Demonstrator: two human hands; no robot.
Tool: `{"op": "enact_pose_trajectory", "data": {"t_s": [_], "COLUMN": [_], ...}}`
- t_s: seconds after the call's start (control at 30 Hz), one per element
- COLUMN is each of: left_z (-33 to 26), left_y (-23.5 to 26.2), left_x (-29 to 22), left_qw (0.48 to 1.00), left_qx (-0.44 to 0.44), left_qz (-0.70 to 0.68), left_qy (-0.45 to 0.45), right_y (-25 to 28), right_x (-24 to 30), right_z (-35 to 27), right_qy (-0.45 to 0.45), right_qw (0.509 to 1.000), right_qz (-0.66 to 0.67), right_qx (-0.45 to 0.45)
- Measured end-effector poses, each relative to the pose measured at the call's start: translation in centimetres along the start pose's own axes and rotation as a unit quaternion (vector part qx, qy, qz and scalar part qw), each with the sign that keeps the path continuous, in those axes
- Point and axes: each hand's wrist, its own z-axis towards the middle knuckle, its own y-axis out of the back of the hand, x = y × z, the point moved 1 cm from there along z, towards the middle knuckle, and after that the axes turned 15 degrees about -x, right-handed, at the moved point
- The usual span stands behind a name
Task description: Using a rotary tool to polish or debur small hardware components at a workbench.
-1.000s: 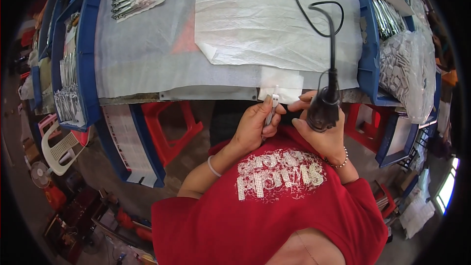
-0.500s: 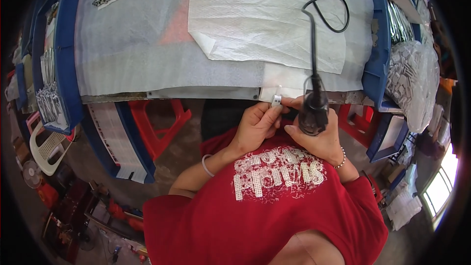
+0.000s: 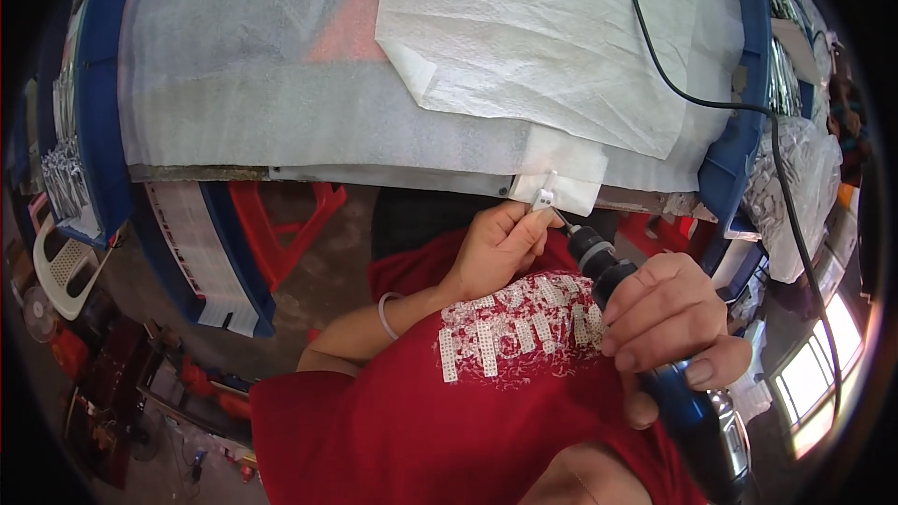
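While the left hand [image 3: 496, 248] has its fingers pinched on a small white part [image 3: 543, 196] just below the desk [image 3: 309, 122] edge, the right hand [image 3: 669, 318] grips a blue rotary tool [image 3: 655, 355], bit seemingly touching it. Looks mid-job; open room below the desk.

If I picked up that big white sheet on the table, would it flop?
Probably. The white sheet looks thin, with a folded corner, so it would likely droop and feel light. The black cord lying across it might drag along.
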Motion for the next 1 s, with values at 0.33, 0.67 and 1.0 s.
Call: {"op": "enact_pose_trajectory", "data": {"t_s": [0.33, 0.67, 1.0], "left_z": [0.2, 0.5, 0.5], "left_y": [0.1, 0.4, 0.5], "left_x": [0.3, 0.7, 0.7], "left_qw": [1.0, 0.999, 0.993], "left_qx": [-0.013, -0.011, -0.025], "left_qz": [0.0, 0.028, 0.067], "left_qy": [-0.012, -0.03, -0.088], "right_y": [-0.7, -1.4, -2.2], "right_x": [-1.5, -1.4, -2.2], "right_z": [0.2, 0.0, 0.2], "right_qy": [-0.025, -0.043, -0.032], "right_qw": [0.999, 0.998, 0.998], "right_qz": [0.002, 0.038, 0.042], "right_qx": [0.038, -0.018, -0.021]}}
